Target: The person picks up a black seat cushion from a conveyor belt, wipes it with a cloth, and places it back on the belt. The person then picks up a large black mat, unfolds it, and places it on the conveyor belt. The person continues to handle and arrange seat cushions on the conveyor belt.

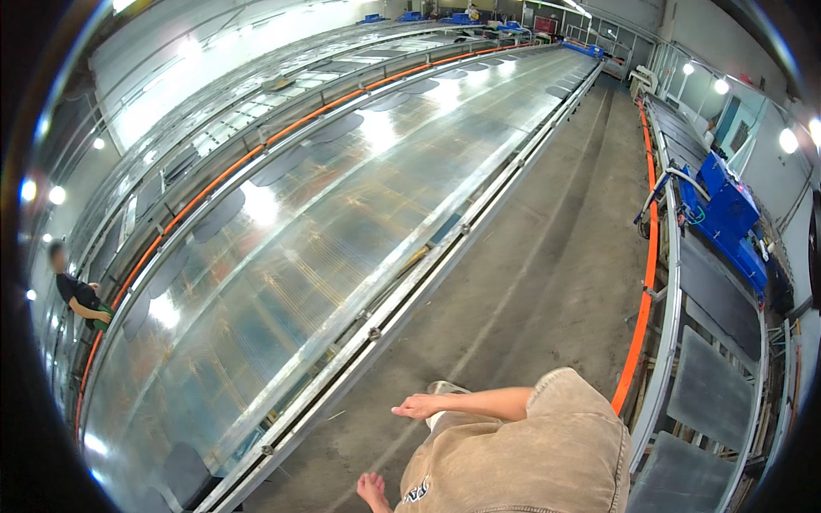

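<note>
My right hand (417, 406) hangs in front of my tan shirt over the grey floor, its fingers loosely extended and holding nothing visible. Lower down, my left hand (372, 489) is beside the shirt hem, half curled, also with nothing visible in it; its forearm is mostly out of view. Both hands are apart from the long table (282, 282) on the left, which has a glossy, translucent top and a metal rail (374, 333) along its near edge. Dark flat rounded pieces (218, 214) lie in a row along its far side. A light-coloured shoe (446, 388) shows beyond my right hand.
A concrete aisle (530, 256) runs between the tables. On the right, another table carries grey panels (710, 389), an orange strip (641, 333) and a blue machine (727, 218). A person in dark clothes (79, 291) stands beyond the left table. More long tables (282, 85) extend behind.
</note>
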The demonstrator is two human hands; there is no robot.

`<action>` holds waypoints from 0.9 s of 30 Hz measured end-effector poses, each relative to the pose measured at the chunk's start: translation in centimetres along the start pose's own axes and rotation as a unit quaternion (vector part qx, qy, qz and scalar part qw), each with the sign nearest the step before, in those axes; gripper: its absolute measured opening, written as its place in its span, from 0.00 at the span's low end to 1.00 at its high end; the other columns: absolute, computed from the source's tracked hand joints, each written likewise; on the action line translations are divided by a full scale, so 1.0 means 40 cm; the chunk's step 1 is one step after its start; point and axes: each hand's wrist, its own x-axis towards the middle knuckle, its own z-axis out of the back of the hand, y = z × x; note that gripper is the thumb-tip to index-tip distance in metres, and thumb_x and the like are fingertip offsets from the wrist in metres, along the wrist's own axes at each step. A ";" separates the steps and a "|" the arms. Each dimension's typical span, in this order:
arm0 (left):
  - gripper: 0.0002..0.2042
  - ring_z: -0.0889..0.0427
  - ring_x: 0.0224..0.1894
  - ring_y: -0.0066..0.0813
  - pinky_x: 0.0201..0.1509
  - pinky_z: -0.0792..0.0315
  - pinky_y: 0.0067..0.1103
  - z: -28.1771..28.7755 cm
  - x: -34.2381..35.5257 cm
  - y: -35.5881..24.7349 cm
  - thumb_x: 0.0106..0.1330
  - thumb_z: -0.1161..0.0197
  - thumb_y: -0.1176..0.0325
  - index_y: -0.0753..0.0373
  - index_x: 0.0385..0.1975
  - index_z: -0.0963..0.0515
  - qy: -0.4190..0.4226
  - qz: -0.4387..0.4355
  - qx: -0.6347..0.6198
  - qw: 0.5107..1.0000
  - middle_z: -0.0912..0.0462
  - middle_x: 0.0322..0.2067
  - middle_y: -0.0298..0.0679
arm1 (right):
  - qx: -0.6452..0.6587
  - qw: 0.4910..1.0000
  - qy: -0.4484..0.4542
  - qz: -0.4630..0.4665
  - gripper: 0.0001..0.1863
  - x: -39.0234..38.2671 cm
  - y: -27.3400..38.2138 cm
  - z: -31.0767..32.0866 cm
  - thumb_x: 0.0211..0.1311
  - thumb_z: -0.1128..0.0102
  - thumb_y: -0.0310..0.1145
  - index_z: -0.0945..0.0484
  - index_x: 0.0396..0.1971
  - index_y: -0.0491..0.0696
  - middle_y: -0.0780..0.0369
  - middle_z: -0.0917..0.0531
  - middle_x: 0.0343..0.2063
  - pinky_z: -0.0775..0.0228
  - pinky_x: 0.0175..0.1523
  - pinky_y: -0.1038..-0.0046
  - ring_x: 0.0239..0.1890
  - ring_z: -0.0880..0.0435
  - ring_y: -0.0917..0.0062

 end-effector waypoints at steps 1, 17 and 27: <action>0.23 0.19 0.49 0.43 0.52 0.25 0.35 0.027 -0.027 0.003 0.72 0.39 0.60 0.71 0.60 0.29 -0.020 0.000 -0.036 0.999 0.19 0.54 0.49 | -0.020 0.998 0.054 -0.003 0.41 0.051 0.022 0.019 0.74 0.66 0.67 0.18 0.42 0.41 0.46 0.15 0.39 0.28 0.52 0.55 0.47 0.17 0.49; 0.23 0.14 0.38 0.30 0.41 0.22 0.21 0.336 0.112 -0.323 0.72 0.38 0.65 0.67 0.63 0.32 -0.097 -0.060 -0.029 0.993 0.14 0.44 0.45 | -0.041 0.964 0.065 0.256 0.24 0.626 0.574 -0.175 0.69 0.43 0.47 0.21 0.54 0.44 0.50 0.14 0.45 0.23 0.53 0.62 0.48 0.15 0.57; 0.24 0.14 0.30 0.29 0.28 0.22 0.21 0.790 0.042 -0.070 0.68 0.34 0.63 0.67 0.59 0.30 -0.284 0.011 -0.210 0.936 0.14 0.37 0.43 | -0.153 0.912 0.244 0.291 0.25 0.903 0.989 -0.545 0.66 0.40 0.49 0.21 0.55 0.45 0.50 0.15 0.49 0.24 0.54 0.60 0.49 0.16 0.54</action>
